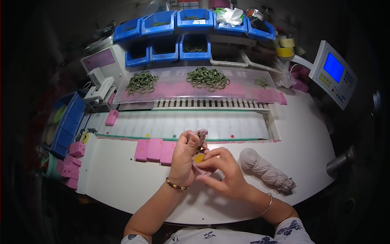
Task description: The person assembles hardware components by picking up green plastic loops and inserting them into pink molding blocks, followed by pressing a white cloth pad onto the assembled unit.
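My left hand [183, 159] holds up a bent pink rubber mould [202, 132] over the near part of the white table. Its thumb presses on the upper end of the mould. From the other side, the fingers of my right hand [222, 168] grip the lower part, around a yellow patch [198, 158] on it. Something dark green shows between the mould's folds, too small to make out. Left of my hands, several pink mould blocks [154, 149] stand in a row. A twisted pale cloth bundle [266, 170] lies to the right.
Beyond a glass-topped strip [203, 124] and rollers [211, 104], a translucent sheet [170, 91] bears heaps of green rings [208, 79]. Blue bins [159, 25] rise behind. A control panel [335, 71] is at right, a small machine [99, 92] at left, stacked pink moulds [71, 171] at the left edge.
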A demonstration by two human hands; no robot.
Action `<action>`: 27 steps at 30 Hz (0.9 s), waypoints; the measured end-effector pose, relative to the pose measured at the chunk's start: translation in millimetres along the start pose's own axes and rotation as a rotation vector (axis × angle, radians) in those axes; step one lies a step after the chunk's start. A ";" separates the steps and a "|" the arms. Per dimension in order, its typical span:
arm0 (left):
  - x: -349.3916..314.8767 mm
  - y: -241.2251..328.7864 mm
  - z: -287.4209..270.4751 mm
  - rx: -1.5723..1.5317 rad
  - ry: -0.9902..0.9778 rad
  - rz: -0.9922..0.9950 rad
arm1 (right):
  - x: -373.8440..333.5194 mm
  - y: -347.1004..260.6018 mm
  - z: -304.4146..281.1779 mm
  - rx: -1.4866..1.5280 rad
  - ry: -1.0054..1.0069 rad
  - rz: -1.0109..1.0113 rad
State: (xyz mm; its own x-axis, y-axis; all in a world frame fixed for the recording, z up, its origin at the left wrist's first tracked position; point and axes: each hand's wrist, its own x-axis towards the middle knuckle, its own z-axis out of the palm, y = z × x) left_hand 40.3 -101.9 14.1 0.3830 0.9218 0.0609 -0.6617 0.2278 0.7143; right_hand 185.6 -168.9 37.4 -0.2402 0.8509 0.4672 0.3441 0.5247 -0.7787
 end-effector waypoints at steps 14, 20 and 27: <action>-10.0 -3.8 5.3 0.299 0.139 0.034 | 10.9 -12.6 -9.5 -0.378 0.156 -0.183; -6.1 -5.5 9.9 0.289 0.190 0.078 | 7.9 -8.3 -11.7 -0.516 0.133 -0.372; -1.4 14.9 -0.2 0.027 0.222 -0.194 | 11.0 -6.6 -29.1 -0.332 0.402 -0.338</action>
State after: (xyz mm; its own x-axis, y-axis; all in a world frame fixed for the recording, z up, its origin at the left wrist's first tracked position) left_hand 29.8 -99.8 24.4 0.3484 0.9087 -0.2300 -0.5713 0.4004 0.7164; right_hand 207.1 -162.2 59.8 -0.0467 0.5460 0.8365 0.5879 0.6920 -0.4189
